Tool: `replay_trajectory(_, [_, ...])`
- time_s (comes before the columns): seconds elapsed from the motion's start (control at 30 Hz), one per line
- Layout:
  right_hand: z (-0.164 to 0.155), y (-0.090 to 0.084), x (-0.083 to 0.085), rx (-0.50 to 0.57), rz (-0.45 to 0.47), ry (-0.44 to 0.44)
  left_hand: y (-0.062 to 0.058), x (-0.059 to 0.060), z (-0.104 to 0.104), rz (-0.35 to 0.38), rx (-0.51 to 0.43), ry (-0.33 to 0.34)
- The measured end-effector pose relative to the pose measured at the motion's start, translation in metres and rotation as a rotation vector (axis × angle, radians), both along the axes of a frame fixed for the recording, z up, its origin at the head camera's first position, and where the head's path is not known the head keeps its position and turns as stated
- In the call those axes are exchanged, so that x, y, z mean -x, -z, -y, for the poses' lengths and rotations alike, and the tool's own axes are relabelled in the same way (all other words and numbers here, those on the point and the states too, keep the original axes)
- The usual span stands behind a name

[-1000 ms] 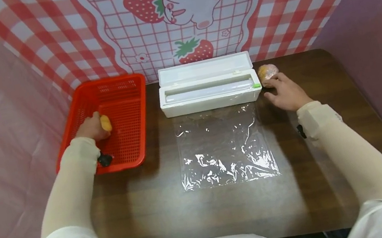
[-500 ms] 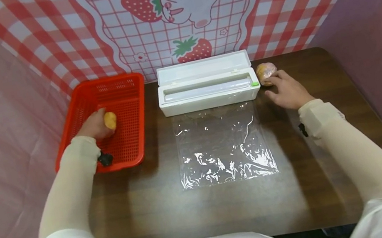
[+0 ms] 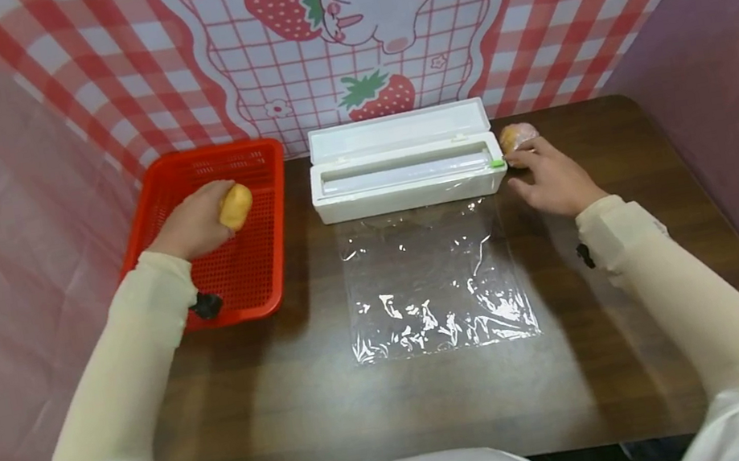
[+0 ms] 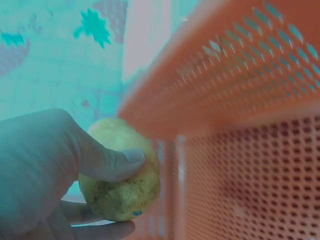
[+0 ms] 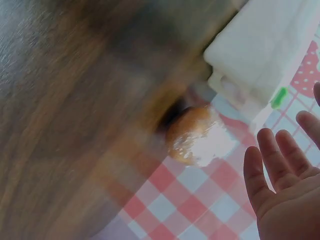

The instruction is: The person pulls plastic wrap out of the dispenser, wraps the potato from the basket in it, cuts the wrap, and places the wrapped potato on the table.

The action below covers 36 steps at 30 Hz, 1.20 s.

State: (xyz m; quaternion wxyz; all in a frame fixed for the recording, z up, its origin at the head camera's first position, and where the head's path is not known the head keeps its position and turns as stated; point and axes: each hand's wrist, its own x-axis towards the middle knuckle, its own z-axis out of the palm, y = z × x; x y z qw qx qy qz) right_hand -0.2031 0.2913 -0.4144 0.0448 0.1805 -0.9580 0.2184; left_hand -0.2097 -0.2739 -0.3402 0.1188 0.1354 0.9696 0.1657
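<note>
Red-and-white checked cloth is hanging behind my dark wooden table, with the red plastic basket standing on my left. Slipping is what I'm worrying about: the yellow potato is looking smooth and rounded, so a loose hold could be dropping it into the basket. It could also be knocking the basket's wall, which is looming close in my left wrist view — and a trailing sleeve could be rucking the cling film sheet lying before the white dispenser box.

My left hand is gripping the potato, parted just to its girth, thumb lying across one face and fingers bracing underneath. The potato is sitting towards the fingertips, jutting out over the basket's inside. My right hand is resting loosely, holding nothing, beside the film-wrapped bundle — whether it's touching, I'm not able to tell.
</note>
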Motion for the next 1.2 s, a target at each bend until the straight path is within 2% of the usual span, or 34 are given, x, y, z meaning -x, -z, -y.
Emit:
replay_trajectory(0.2, [0.009, -0.001, -0.001, -0.005, -0.008, -0.032, -0.030, -0.011, -0.035, -0.006, -0.052, 0.048])
replay_trajectory(0.3, [0.014, -0.002, -0.002, 0.001, -0.027, -0.049, -0.043, -0.017, -0.054, -0.028, -0.063, 0.104])
replay_trajectory(0.4, [0.020, -0.003, -0.004, 0.010, -0.036, -0.072, -0.050, -0.022, -0.069, -0.041, -0.048, 0.169])
replay_trajectory(0.6, [0.033, -0.006, -0.008, 0.016, -0.048, -0.115, -0.049, -0.031, -0.086, -0.046, -0.004, 0.224])
replay_trajectory(0.77, [0.042, -0.009, -0.013, 0.034, -0.041, -0.141, -0.044, -0.038, -0.098, -0.035, -0.015, 0.260])
replay_trajectory(0.93, [0.053, -0.010, -0.018, 0.067, -0.036, -0.178, -0.041, -0.044, -0.111, -0.052, -0.021, 0.324])
replay_trajectory(1.2, [0.078, -0.008, -0.031, 0.186, 0.049, -0.263, -0.033, -0.052, -0.135, -0.081, -0.053, 0.435])
